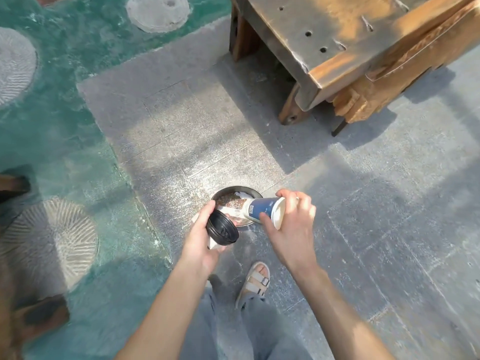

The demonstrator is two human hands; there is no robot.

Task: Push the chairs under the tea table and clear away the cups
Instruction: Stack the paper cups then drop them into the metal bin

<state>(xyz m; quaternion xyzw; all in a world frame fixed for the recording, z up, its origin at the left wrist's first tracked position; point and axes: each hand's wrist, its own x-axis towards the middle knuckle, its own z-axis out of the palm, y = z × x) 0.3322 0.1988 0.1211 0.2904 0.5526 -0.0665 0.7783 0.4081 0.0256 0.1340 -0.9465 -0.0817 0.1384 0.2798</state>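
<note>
Grey stone paving (363, 229) fills most of the view, with a green patterned floor (65, 113) on the left side and a heavy wooden chair or bench (337, 42) standing at the top right. On the paving, just ahead of the person's sandal (255, 280), sits a small round black bin (235, 189) that already holds some white paper and brownish waste. The right hand (291, 224) has its fingers closed around a blue and white paper cup (265, 210), which is tipped on its side with the mouth pointing into the bin, right above its rim. The left hand (202, 235) grips a black plastic lid (222, 228) together with something white under it, maybe a second cup or a napkin; I cannot tell which. So the step in hand seems to be the clearing of the cups, more exactly emptying or dropping the cup into the bin. I cannot see if liquid is coming out. The next move probably calls for releasing the cup over the opening, then the lid, taking care that nothing falls beside the bin
</note>
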